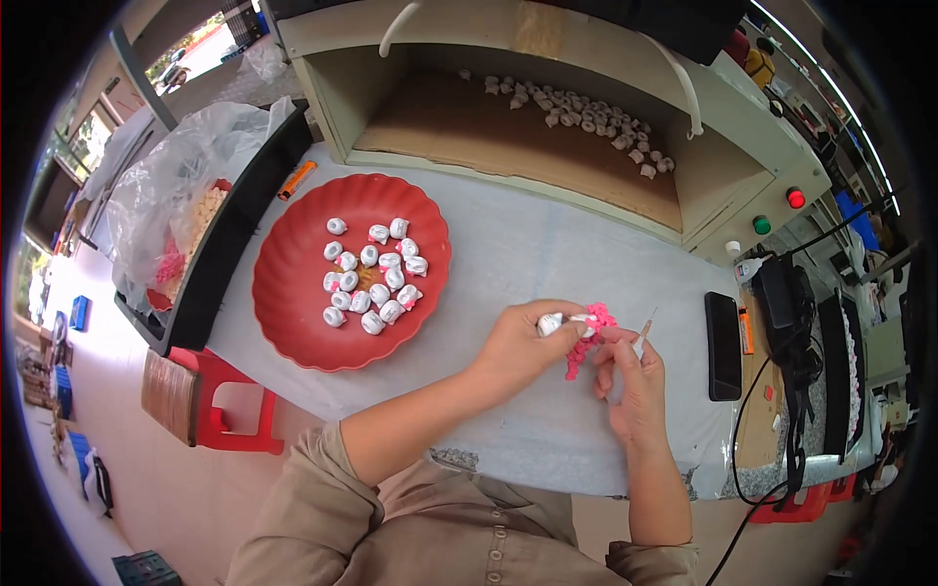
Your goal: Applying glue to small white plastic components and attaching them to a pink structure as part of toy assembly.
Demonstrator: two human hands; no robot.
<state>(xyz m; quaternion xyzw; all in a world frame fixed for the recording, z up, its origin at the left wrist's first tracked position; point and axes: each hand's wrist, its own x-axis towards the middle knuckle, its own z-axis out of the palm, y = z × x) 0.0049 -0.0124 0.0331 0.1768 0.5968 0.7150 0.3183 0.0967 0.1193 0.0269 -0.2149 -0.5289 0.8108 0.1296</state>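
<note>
My left hand (523, 352) is closed round a small white rounded piece (550, 323), held above the grey-white tabletop (489, 430). A cluster of bright pink curly bits (574, 367) hangs at its fingertips, beside more white. My right hand (635, 386) meets it there, fingers bent round a thin, pale pointed tool (642, 339) whose tip points up and away. The tool's exact kind is too small to make out. Left of my hands stands a red fluted bowl (283, 322) with several white rounded pieces (368, 256) in it, some with pink at one end.
An open-fronted cabinet (625, 210) at the back holds many more white pieces (586, 115). A black tray (239, 230) with plastic bags stands on the left. To the right lie a phone (723, 347), an orange stick-shaped item (746, 330) and black cables (796, 391). A red stool (239, 400) is lower left.
</note>
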